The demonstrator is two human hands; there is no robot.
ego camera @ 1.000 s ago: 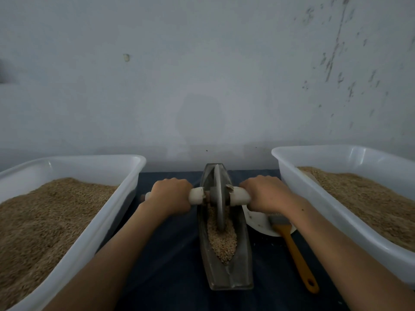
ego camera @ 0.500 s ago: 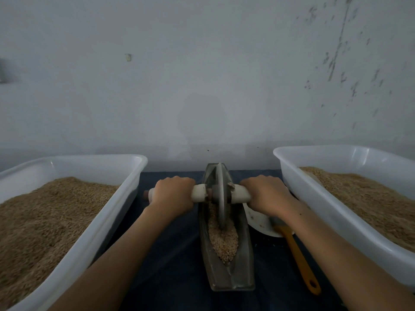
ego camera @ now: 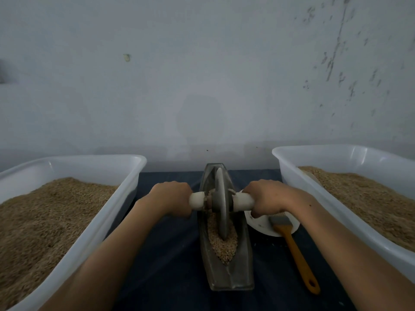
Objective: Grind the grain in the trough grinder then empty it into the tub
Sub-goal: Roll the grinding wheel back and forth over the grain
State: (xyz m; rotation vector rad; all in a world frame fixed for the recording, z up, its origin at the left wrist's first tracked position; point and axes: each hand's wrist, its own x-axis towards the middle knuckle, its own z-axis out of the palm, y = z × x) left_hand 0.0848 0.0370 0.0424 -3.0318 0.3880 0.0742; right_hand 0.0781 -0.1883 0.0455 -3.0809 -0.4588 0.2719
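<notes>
A grey boat-shaped trough grinder [ego camera: 243,265] lies lengthwise on the dark cloth at the centre. Pale grain [ego camera: 224,245] fills its middle and near part. A metal grinding wheel [ego camera: 221,205] stands upright in the trough on a white axle handle [ego camera: 197,200]. My left hand [ego camera: 171,197] grips the handle's left end and my right hand [ego camera: 266,196] grips its right end. A white tub [ego camera: 125,189] of brown grain stands at the left. Another white tub [ego camera: 298,173] of grain stands at the right.
A white dish [ego camera: 260,225] sits just right of the trough, partly under my right wrist. A brush with an orange handle [ego camera: 296,252] lies across the dish and the dark cloth [ego camera: 170,254]. A grey wall rises right behind the table.
The wheel and both hands have rolled a little toward me along the trough, after sitting slightly farther away half a second ago. More of the dish and brush bristles shows.
</notes>
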